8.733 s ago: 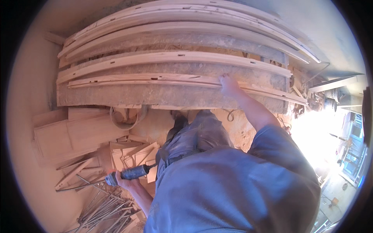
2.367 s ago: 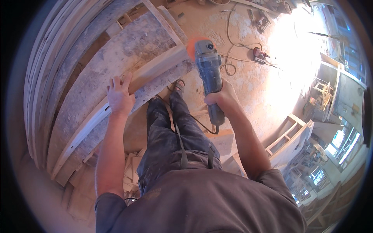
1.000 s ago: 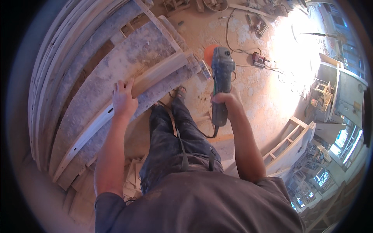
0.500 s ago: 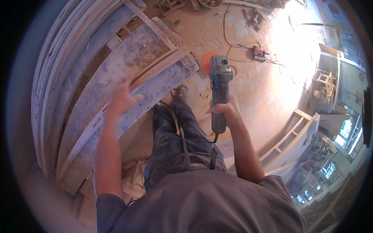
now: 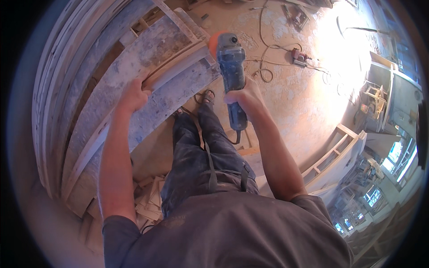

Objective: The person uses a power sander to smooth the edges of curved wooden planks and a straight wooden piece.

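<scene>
My right hand (image 5: 245,99) grips the body of a blue angle grinder (image 5: 232,71) with an orange disc at its head, held close to the end of a long curved wooden strip (image 5: 176,67). That strip lies on a dusty workbench (image 5: 111,89) stacked with other curved wooden pieces. My left hand (image 5: 132,95) rests on the strip's lower part, fingers curled over its edge. My legs in dark dusty trousers stand below the bench edge.
Power cords (image 5: 268,67) and a small tool (image 5: 300,56) lie on the sawdust floor behind the grinder. Wooden offcuts (image 5: 147,203) are piled by my feet. A pale wooden frame (image 5: 335,154) leans at the right, with windows beyond it.
My left hand has settled back onto the curved strip after lifting off it. The grinder has moved a little nearer the strip's end.
</scene>
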